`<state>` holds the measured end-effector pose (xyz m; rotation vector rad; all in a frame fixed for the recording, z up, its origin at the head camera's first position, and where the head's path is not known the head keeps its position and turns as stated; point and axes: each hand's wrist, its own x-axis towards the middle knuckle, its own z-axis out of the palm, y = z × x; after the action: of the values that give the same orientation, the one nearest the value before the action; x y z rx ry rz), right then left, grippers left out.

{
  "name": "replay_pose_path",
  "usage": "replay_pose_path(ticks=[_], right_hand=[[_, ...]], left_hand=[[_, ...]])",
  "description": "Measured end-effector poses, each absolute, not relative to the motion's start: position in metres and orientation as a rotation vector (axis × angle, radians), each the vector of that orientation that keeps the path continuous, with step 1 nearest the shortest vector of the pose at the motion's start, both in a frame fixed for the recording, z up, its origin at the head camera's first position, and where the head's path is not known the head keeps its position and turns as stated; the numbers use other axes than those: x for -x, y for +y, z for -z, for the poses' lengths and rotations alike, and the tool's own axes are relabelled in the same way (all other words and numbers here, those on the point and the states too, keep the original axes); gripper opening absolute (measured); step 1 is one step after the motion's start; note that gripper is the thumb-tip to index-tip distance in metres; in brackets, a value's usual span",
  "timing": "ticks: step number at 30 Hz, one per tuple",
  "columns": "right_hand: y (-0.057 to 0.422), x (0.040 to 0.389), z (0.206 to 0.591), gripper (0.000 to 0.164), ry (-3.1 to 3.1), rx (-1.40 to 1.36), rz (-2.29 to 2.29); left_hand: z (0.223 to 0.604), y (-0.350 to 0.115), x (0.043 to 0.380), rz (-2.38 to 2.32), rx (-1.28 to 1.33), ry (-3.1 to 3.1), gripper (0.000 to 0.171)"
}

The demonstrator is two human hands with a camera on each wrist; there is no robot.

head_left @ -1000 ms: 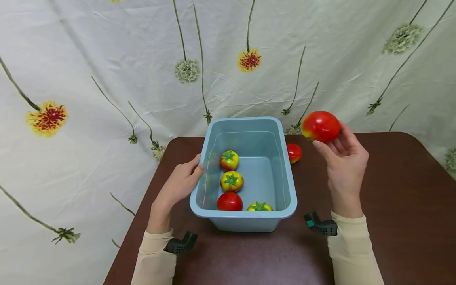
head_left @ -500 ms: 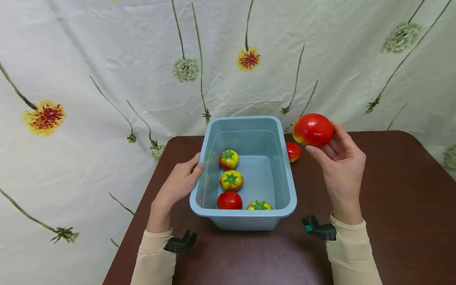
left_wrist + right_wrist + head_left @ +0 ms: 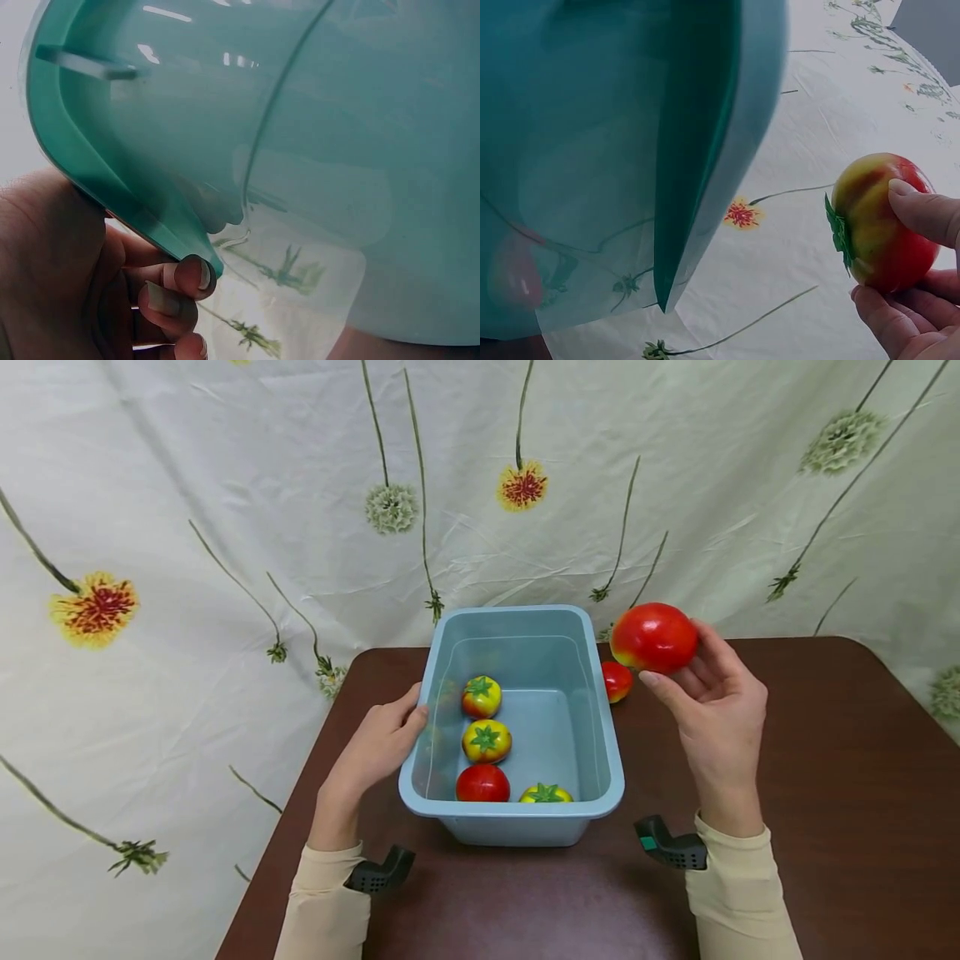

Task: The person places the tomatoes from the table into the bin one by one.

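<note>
My right hand (image 3: 723, 718) holds a glossy red and yellow tomato (image 3: 654, 637) up in the air, to the right of a light blue plastic bin (image 3: 531, 833). In the right wrist view, thumb and fingers pinch that tomato (image 3: 889, 225), whose green leafy top faces the bin. On the bin's left side, my left hand (image 3: 381, 739) grips the rim, and the left wrist view shows its fingers curled at the rim (image 3: 142, 217). Inside lie several tomatoes: a yellow one (image 3: 486, 740) mid-row, a red one (image 3: 482, 783) in front, others with green leaf tops.
Another red tomato (image 3: 617, 682) lies on the dark brown table (image 3: 840, 777), just right of the bin and partly hidden by it. Behind the table hangs a pale cloth (image 3: 300, 485) with printed flowers. Each wrist wears a black camera mount (image 3: 381, 870).
My right hand has moved a little left and down with the tomato, closer to the bin. The left hand and the bin stay in place.
</note>
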<state>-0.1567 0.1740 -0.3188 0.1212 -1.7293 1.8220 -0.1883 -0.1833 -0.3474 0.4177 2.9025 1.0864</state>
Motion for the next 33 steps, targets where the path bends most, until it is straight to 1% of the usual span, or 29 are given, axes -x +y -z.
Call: replay_pose_path(ticks=[19,33], right_hand=[[0.163,0.157,0.320,0.062,-1.916,-0.189,-1.692],[0.157,0.158,0.324,0.068,-1.927,-0.275,-1.611]], left_hand=[[0.346,-0.184,0.188,-1.097,-0.413,2.896,0.048],[0.345,-0.182,0.187,-1.090,-0.405,2.892,0.048]])
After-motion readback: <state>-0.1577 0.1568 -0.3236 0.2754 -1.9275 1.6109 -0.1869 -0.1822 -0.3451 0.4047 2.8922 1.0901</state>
